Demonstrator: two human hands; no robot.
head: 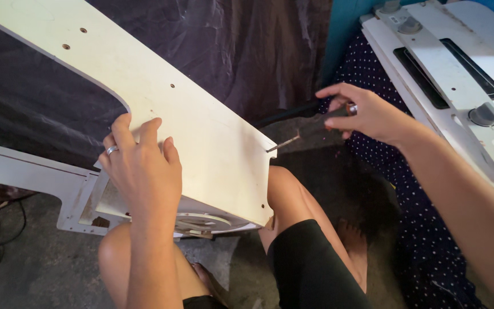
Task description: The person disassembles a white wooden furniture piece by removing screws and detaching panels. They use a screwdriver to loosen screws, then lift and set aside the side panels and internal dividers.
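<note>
Now the left hand (144, 169) lies flat, fingers spread, on a cream-white panel (161, 103) that slants down across the person's bare knees (284, 194). A ring (112, 150) shows on one finger. Over at the panel's right edge, the right hand (361, 114) is closed round a dark-handled screwdriver (310, 127), and its thin metal tip touches the edge of the panel. Small screw holes dot the panel face. Beneath it sits a second white part (30, 174) with a round cut-out, resting low near the knees. Below, the floor (35, 269) is bare grey concrete, with a dark cable at the far left. Behind the panel hangs a dark, wrinkled plastic sheet (247, 46). On the right stands a white appliance top (458, 74) with grey knobs, above a dark dotted cloth (424, 229).
</note>
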